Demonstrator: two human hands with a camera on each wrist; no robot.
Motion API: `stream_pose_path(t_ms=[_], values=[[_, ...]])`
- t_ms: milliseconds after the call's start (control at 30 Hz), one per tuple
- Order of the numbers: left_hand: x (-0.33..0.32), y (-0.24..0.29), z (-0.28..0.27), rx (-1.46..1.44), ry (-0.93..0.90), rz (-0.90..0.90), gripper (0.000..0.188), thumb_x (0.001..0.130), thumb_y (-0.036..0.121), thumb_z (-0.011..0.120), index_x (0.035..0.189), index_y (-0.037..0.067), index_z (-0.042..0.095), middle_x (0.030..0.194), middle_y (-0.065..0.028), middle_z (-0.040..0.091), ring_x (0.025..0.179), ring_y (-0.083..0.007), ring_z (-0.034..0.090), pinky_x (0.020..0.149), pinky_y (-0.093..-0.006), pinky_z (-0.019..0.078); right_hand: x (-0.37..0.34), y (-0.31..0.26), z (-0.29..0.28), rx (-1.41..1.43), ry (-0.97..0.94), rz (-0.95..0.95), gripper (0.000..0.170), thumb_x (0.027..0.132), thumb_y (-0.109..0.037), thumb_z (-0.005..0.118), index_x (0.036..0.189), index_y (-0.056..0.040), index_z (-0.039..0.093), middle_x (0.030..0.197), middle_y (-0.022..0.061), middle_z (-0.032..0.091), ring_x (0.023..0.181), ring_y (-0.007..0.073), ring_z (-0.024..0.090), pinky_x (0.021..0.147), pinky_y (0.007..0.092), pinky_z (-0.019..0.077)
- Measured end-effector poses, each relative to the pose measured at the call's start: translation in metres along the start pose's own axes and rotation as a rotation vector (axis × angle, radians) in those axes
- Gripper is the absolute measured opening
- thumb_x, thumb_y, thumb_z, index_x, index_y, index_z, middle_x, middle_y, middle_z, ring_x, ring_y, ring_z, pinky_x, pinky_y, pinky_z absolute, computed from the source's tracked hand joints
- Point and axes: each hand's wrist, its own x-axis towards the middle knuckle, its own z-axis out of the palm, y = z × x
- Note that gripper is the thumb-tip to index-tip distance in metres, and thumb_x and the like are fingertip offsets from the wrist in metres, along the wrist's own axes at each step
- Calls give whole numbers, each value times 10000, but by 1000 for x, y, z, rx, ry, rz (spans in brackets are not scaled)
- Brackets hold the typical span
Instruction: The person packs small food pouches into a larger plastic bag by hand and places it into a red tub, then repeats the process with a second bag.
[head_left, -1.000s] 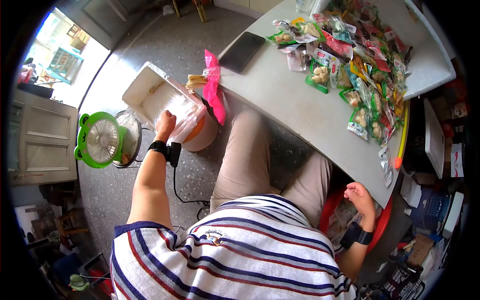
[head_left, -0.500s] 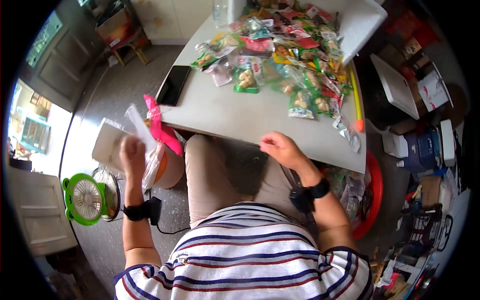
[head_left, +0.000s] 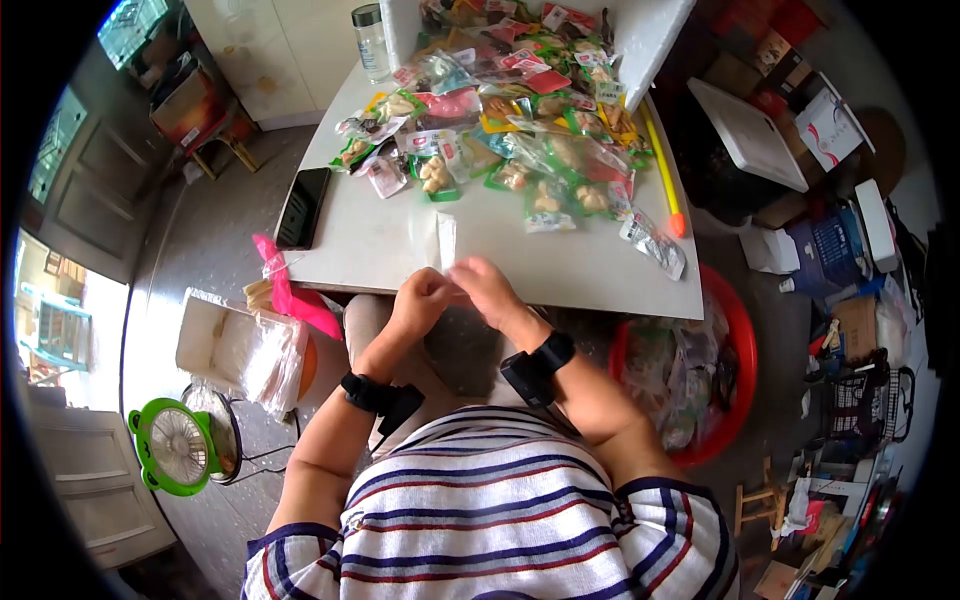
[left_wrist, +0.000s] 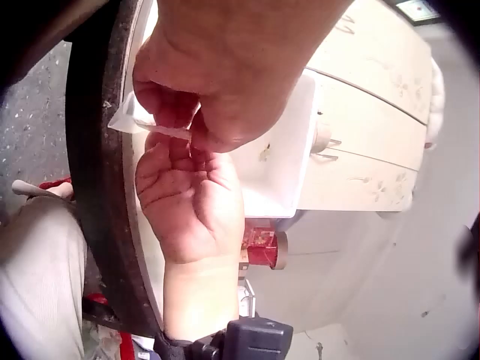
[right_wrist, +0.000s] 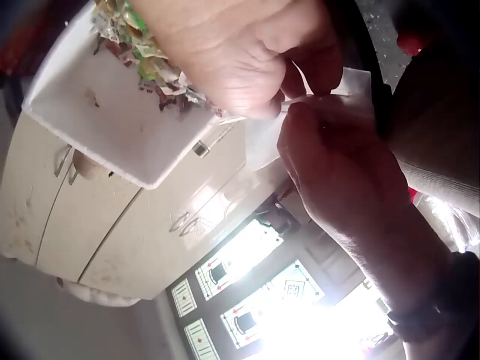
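Note:
Over the table's front edge my two hands meet at a clear plastic bag. My left hand pinches the bag between thumb and curled fingers. Facing it, my right hand pinches the bag's edge, fingertips close to the left hand's. In the left wrist view a corner of the thin bag sticks out beside the fingers. The right wrist view shows the film on both sides of the fingers. Beyond the hands, small snack packets lie heaped on the white table, spilling from a foam box.
A phone and a lidded bottle stand at the table's left. A yellow tube lies on the right. Left below are another foam box with plastic bags, pink plastic and a green fan; right below, a red tub.
My left hand has come from the foam box at the left to the table edge, bringing the plastic bag. My right hand has risen from beside the red tub to meet it.

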Motion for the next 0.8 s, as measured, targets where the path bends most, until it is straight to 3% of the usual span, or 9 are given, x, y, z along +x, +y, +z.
stream_pose_path(t_ms=[200,400,800], values=[[-4,21,0,-288,-148,-198,115,755,141,540,790,40,499,664,5,508,565,-54,440,490,-169,338,-12,-5,-10,116,40,76,136,792,-198,489,818,-65,497,728,10,522,633,91,507,549,224,447],[4,21,3,-502,-231,-200,145,769,159,527,830,34,487,704,-7,515,600,-59,440,520,-172,338,-7,-6,-17,73,49,18,154,805,-212,456,802,-65,502,710,10,527,622,83,501,542,197,416],[17,17,4,-43,-221,-91,139,763,96,517,846,-13,493,756,-35,534,709,-106,497,633,-221,409,-7,-23,-21,-129,-85,22,221,817,-247,421,800,-46,513,734,18,536,637,80,506,569,202,407]])
